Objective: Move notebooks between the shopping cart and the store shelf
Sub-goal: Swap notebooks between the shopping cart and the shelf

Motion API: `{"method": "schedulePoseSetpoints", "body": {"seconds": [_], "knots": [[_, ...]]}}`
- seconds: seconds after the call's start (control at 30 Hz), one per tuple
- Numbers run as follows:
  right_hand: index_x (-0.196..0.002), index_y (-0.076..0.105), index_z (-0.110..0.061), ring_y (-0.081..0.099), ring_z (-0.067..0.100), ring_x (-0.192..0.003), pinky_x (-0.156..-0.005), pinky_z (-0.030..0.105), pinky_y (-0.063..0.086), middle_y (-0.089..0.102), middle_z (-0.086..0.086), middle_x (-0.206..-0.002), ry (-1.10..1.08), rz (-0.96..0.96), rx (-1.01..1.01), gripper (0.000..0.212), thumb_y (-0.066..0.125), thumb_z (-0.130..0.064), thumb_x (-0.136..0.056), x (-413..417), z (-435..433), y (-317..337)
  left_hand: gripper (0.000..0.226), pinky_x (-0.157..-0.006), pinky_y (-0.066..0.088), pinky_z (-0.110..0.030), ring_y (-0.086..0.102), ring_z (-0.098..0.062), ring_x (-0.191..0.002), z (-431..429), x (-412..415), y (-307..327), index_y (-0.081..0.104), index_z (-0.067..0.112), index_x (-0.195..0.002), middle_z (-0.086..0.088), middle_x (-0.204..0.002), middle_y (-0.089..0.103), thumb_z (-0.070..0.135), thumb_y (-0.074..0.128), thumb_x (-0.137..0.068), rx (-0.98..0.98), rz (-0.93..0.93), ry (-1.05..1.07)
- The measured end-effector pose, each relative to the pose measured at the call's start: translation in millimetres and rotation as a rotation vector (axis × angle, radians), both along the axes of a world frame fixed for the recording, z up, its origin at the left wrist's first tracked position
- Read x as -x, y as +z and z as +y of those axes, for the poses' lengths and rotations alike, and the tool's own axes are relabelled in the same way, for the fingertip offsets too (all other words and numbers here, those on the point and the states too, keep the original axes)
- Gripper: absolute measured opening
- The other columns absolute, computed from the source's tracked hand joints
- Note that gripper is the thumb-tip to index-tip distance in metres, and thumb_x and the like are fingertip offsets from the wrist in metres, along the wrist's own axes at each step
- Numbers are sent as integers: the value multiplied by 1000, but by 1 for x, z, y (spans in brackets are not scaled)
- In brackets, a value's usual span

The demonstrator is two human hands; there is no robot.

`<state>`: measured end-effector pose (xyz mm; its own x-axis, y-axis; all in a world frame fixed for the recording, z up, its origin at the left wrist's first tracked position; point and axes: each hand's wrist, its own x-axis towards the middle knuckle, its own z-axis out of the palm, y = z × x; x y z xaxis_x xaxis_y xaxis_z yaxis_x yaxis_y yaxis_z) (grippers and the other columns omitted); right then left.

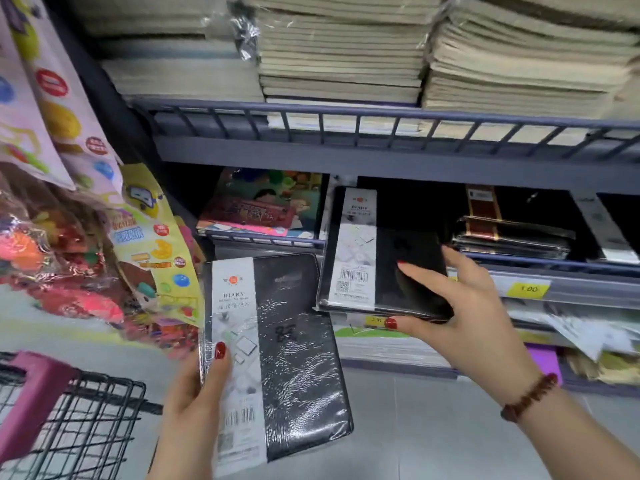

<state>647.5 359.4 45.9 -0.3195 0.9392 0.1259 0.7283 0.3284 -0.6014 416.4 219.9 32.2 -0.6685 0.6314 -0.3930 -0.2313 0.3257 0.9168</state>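
My left hand grips a black shrink-wrapped diary notebook with a white label band, held upright over the floor beside the cart. My right hand holds a second black diary notebook of the same kind by its lower right corner, its far end inside the middle shelf opening. The black wire shopping cart with a pink handle sits at the lower left, below my left hand.
Stacks of beige exercise books fill the upper shelf behind a grey rail. Colourful children's books lie left of the opening, dark wrapped notebooks to its right. Toy packets hang at left. Yellow price tags line the shelf edge.
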Motion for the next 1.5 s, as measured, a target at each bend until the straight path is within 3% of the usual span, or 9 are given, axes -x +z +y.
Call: {"method": "schedulePoseSetpoints", "body": {"seconds": [0.2, 0.4, 0.77, 0.97, 1.1, 1.23, 1.3, 1.4, 1.5], "knots": [[-118, 65, -24, 39, 15, -133, -112, 34, 30, 53, -1, -136, 30, 34, -92, 45, 76, -27, -74, 21, 25, -6, 11, -87, 32, -23, 49, 10, -86, -2, 3, 1, 65, 28, -98, 20, -96, 62, 25, 60, -89, -5, 27, -14], [-122, 61, -31, 43, 23, -131, -111, 30, 32, 49, 9, -140, 77, -102, -29, 39, 66, -21, -85, 35, 70, -3, 11, -70, 33, -15, 53, 5, -85, -5, 5, -1, 67, 24, -96, 16, -91, 65, 26, 61, -87, -1, 12, -4], [-123, 59, -35, 38, 17, -135, -109, 24, 26, 42, 2, -146, 77, -152, 30, 36, 61, -29, -88, 41, 89, -10, 14, -91, 31, -24, 48, 12, -85, -14, 3, 4, 64, 29, -101, 24, -97, 60, 25, 60, -88, -44, 12, -8], [-126, 56, -36, 39, 23, -133, -109, 32, 33, 40, 2, -146, 74, -153, 23, 38, 60, -31, -88, 39, 83, -18, 15, -73, 35, -13, 55, 6, -92, -13, -1, 2, 67, 29, -98, 30, -81, 70, 21, 59, -89, -77, -26, 13], [-135, 48, -30, 37, 23, -134, -111, 34, 33, 36, 4, -148, 154, -248, 86, 49, 61, -31, -87, 35, 76, -8, 13, -95, 40, -32, 58, -4, -102, -13, -5, 6, 68, 35, -97, 21, -97, 70, 28, 62, -87, -84, -42, -2], [-120, 62, -22, 54, 9, -110, -99, 23, 41, 56, -2, -117, 165, 71, 47, 35, 65, -27, -85, 36, 28, -4, 10, -91, 35, -28, 55, 4, -93, -8, -8, 11, 65, 35, -91, 22, -94, 65, 27, 60, -89, -132, -76, -12], [-113, 61, -32, 58, 2, -94, -87, 15, 44, 61, -4, -104, 109, 250, 237, 35, 70, -33, -79, 37, -3, -8, 15, -83, 39, -22, 59, 4, -95, -1, -12, 13, 67, 31, -99, 19, -94, 70, 23, 57, -91, -167, -77, -36], [-117, 56, -32, 66, 14, -86, -83, 31, 55, 66, 4, -104, 118, 491, 686, 46, 74, -30, -75, 37, -36, -13, 18, -77, 40, -18, 63, 12, -88, 8, -14, 13, 67, 30, -102, 24, -94, 72, 22, 54, -92, -189, -90, -73], [-124, 53, -22, 68, 24, -92, -84, 38, 56, 72, 12, -105, 103, 742, 812, 49, 64, 2, -83, 35, -43, -14, 17, -68, 48, -18, 67, 5, -86, 22, -17, 15, 68, 31, -100, 18, -94, 73, 27, 53, -92, -165, -130, -163]]}}
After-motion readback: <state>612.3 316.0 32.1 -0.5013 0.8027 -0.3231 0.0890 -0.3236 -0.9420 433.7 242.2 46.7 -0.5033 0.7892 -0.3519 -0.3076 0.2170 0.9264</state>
